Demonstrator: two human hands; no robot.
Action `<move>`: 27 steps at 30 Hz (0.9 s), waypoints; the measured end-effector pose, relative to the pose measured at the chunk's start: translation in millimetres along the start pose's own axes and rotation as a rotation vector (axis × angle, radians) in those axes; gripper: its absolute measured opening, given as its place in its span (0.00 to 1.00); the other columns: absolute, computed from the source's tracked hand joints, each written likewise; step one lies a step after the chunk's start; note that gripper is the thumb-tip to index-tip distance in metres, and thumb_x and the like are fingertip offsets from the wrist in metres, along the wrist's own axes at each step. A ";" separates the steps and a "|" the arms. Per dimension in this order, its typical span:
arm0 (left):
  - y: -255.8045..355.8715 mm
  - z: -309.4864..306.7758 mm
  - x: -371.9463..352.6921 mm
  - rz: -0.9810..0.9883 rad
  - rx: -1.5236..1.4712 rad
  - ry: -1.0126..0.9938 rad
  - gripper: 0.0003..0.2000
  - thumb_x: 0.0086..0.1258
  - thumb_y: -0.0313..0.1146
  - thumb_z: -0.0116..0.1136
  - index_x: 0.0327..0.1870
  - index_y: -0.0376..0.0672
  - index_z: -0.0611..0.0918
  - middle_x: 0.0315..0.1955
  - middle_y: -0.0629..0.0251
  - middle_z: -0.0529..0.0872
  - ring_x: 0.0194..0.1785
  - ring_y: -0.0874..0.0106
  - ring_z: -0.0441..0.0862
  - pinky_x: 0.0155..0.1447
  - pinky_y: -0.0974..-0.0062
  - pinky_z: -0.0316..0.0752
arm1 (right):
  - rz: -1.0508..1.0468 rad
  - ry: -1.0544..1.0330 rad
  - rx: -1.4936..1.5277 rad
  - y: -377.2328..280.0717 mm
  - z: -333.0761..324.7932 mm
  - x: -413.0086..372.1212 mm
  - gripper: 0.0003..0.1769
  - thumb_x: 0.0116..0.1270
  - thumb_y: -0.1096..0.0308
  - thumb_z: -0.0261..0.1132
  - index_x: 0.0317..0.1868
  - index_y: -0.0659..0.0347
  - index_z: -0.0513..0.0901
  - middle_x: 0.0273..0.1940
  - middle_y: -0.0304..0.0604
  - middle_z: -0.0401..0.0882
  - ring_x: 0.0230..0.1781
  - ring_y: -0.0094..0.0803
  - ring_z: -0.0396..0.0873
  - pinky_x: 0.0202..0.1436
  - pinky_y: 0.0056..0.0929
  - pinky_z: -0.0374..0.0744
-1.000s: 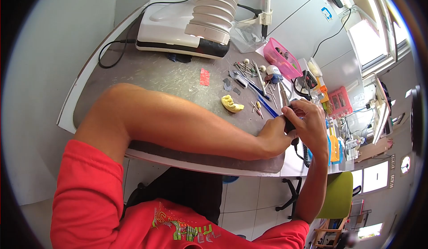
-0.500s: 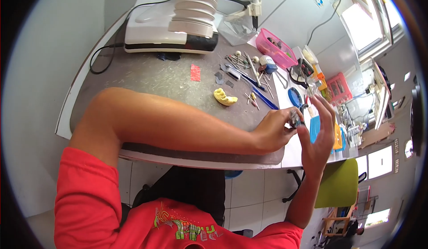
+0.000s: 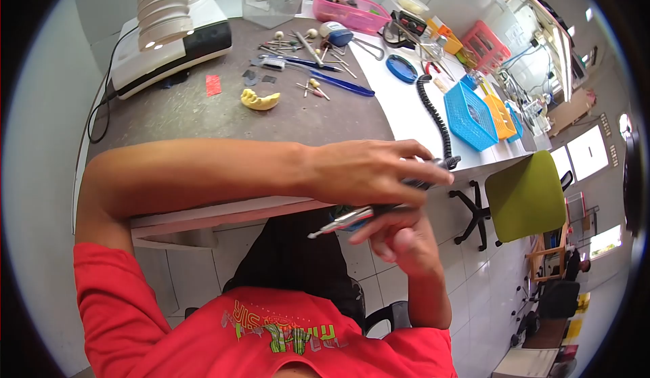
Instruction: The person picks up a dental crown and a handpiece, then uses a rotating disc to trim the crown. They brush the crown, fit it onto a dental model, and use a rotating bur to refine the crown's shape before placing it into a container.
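My left hand (image 3: 369, 171) is wrapped over the dark body of a rotary handpiece (image 3: 345, 220), past the table's front edge. Its silver nose and small tip point down to the left. A black coiled cord (image 3: 433, 104) runs from its rear end up onto the table. Just below the handpiece is my right hand (image 3: 399, 239), slightly blurred, fingers apart and index finger stretched out close under the metal part. On the grey mat (image 3: 183, 117) lies a yellow dental cast (image 3: 260, 100), with a red sheet piece (image 3: 213, 85) to its left.
Several burs (image 3: 313, 88), a blue-handled brush (image 3: 274, 62) and a small bottle (image 3: 336, 34) lie beyond the cast. A white machine with a ribbed hose (image 3: 166, 12) stands at left. Blue basket (image 3: 470, 117) and pink tub (image 3: 349, 11) sit farther back; a green chair (image 3: 528, 195) is at right.
The view has shifted right. The handpiece has swung round from end-on to pointing left, and both hands have come over the table's front edge. My right hand has dropped below the handpiece.
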State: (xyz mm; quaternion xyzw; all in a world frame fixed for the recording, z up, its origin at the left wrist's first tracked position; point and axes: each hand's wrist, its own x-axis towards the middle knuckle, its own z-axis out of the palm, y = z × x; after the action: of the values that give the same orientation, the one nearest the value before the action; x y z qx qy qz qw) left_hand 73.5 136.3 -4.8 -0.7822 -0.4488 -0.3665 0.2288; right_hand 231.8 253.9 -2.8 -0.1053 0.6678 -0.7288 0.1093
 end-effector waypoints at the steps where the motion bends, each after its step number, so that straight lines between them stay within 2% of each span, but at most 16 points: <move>1: 0.3 -1.3 0.7 0.146 0.133 -0.039 0.05 0.56 0.32 0.60 0.34 0.46 0.83 0.61 0.61 0.73 0.60 0.54 0.75 0.61 0.66 0.77 | -0.008 0.005 0.003 4.9 4.4 0.5 0.37 0.64 0.34 0.62 0.40 0.70 0.83 0.21 0.34 0.72 0.21 0.18 0.71 0.25 0.18 0.68; 3: 2.7 -2.8 3.1 0.199 0.206 -0.085 0.04 0.55 0.35 0.60 0.31 0.49 0.83 0.59 0.63 0.73 0.60 0.53 0.74 0.60 0.67 0.78 | -0.012 0.150 0.003 18.9 13.5 2.1 0.33 0.63 0.45 0.69 0.49 0.71 0.78 0.28 0.38 0.79 0.24 0.18 0.73 0.26 0.19 0.70; 4: 6.3 -4.4 6.0 0.243 0.188 -0.079 0.04 0.53 0.34 0.61 0.28 0.47 0.82 0.60 0.62 0.73 0.58 0.53 0.76 0.59 0.67 0.79 | 0.025 0.114 -0.046 25.9 2.4 -1.3 0.30 0.62 0.59 0.73 0.56 0.70 0.73 0.39 0.46 0.83 0.33 0.27 0.80 0.34 0.24 0.78; 5: 9.9 -7.7 7.5 0.275 0.180 -0.073 0.05 0.51 0.34 0.62 0.26 0.45 0.81 0.60 0.61 0.73 0.56 0.54 0.78 0.57 0.67 0.80 | 0.043 0.061 -0.030 32.5 3.7 -1.8 0.30 0.62 0.59 0.73 0.56 0.70 0.73 0.39 0.46 0.83 0.33 0.27 0.80 0.34 0.24 0.78; 7: 20.6 -11.6 11.8 0.261 0.278 -0.082 0.06 0.51 0.34 0.62 0.28 0.45 0.84 0.58 0.63 0.74 0.53 0.55 0.79 0.57 0.69 0.81 | -0.132 0.205 -0.059 37.7 13.7 3.4 0.27 0.61 0.67 0.72 0.57 0.68 0.72 0.44 0.53 0.84 0.43 0.40 0.84 0.47 0.32 0.83; 8: 24.0 -15.0 14.1 0.265 0.330 -0.129 0.08 0.52 0.34 0.62 0.32 0.45 0.85 0.57 0.63 0.74 0.53 0.57 0.79 0.56 0.70 0.81 | -0.051 0.178 0.102 33.3 18.2 5.2 0.27 0.60 0.71 0.71 0.58 0.66 0.72 0.45 0.55 0.83 0.50 0.48 0.82 0.55 0.39 0.82; 9: 28.0 -19.2 14.0 0.277 0.376 -0.173 0.10 0.53 0.34 0.62 0.36 0.45 0.86 0.56 0.64 0.75 0.52 0.59 0.80 0.55 0.71 0.81 | -0.042 0.140 0.105 27.9 20.2 7.4 0.27 0.60 0.71 0.71 0.58 0.66 0.72 0.45 0.55 0.83 0.50 0.48 0.82 0.55 0.39 0.82; 10: 33.7 -23.5 9.8 0.171 0.322 -0.090 0.17 0.57 0.34 0.60 0.49 0.45 0.84 0.56 0.63 0.77 0.51 0.63 0.80 0.53 0.73 0.81 | 0.011 0.086 0.029 22.1 19.9 8.5 0.25 0.60 0.71 0.70 0.57 0.67 0.74 0.43 0.54 0.83 0.48 0.47 0.83 0.53 0.38 0.82; 11: 35.6 -30.6 4.8 0.153 0.338 -0.093 0.17 0.57 0.34 0.60 0.49 0.45 0.84 0.56 0.63 0.77 0.51 0.63 0.80 0.53 0.73 0.81 | 0.061 0.037 -0.049 19.5 17.5 9.6 0.23 0.61 0.72 0.70 0.55 0.68 0.75 0.41 0.52 0.84 0.46 0.46 0.84 0.51 0.37 0.82; 12: 35.5 -36.7 -1.5 0.019 0.320 -0.001 0.20 0.59 0.34 0.59 0.54 0.45 0.81 0.55 0.61 0.77 0.52 0.64 0.80 0.54 0.72 0.81 | -0.048 0.010 -0.211 19.8 13.6 11.1 0.18 0.62 0.69 0.69 0.50 0.70 0.80 0.36 0.50 0.85 0.36 0.40 0.85 0.41 0.31 0.83; 13: 33.2 -44.6 -7.9 -0.110 0.304 0.089 0.23 0.62 0.34 0.58 0.60 0.44 0.78 0.55 0.59 0.78 0.52 0.65 0.80 0.54 0.71 0.80 | -0.051 -0.010 -0.209 15.7 8.9 18.1 0.18 0.62 0.69 0.69 0.50 0.70 0.80 0.36 0.50 0.85 0.36 0.40 0.85 0.41 0.31 0.83; 14: 27.9 -56.6 -17.0 -0.169 0.340 0.103 0.25 0.62 0.31 0.59 0.63 0.42 0.74 0.54 0.56 0.79 0.53 0.63 0.80 0.57 0.70 0.79 | -0.193 -0.071 -0.202 8.1 6.5 27.9 0.17 0.63 0.66 0.69 0.47 0.70 0.81 0.32 0.49 0.84 0.30 0.36 0.84 0.35 0.27 0.81; 16: 26.1 -87.9 -44.6 -0.398 0.320 0.044 0.25 0.59 0.27 0.63 0.61 0.41 0.75 0.53 0.55 0.80 0.58 0.60 0.76 0.64 0.64 0.72 | -0.417 -0.064 -0.112 -1.7 12.3 44.2 0.18 0.64 0.61 0.69 0.46 0.68 0.82 0.25 0.46 0.81 0.19 0.27 0.79 0.24 0.21 0.76; 18: 28.9 -105.6 -64.2 -0.507 0.378 0.001 0.25 0.58 0.27 0.64 0.59 0.41 0.75 0.53 0.55 0.80 0.59 0.60 0.74 0.65 0.62 0.69 | -0.531 -0.025 -0.122 -7.9 3.3 65.2 0.21 0.68 0.56 0.66 0.51 0.65 0.77 0.27 0.47 0.79 0.17 0.26 0.78 0.22 0.20 0.75; 20: 32.2 -111.0 -79.5 -0.894 0.366 -0.024 0.25 0.58 0.30 0.67 0.58 0.41 0.76 0.51 0.56 0.80 0.60 0.60 0.73 0.66 0.60 0.67 | -0.520 0.025 -0.085 -22.1 3.0 94.7 0.20 0.73 0.57 0.61 0.54 0.64 0.71 0.30 0.51 0.80 0.15 0.26 0.77 0.21 0.19 0.74; 27: 34.5 -123.2 -95.9 -1.017 0.343 0.013 0.22 0.59 0.31 0.68 0.55 0.40 0.77 0.46 0.55 0.81 0.56 0.57 0.75 0.59 0.61 0.70 | -0.465 0.085 -0.298 -41.6 1.6 199.1 0.11 0.73 0.66 0.61 0.49 0.63 0.73 0.34 0.48 0.82 0.21 0.23 0.77 0.24 0.19 0.73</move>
State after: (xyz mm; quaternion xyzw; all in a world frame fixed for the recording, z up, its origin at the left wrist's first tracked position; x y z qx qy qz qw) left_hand 26.7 -16.5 -3.2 -0.4152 -0.8230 -0.3576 0.1496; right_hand 41.6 196.3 40.3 -0.2398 0.7296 -0.6316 -0.1057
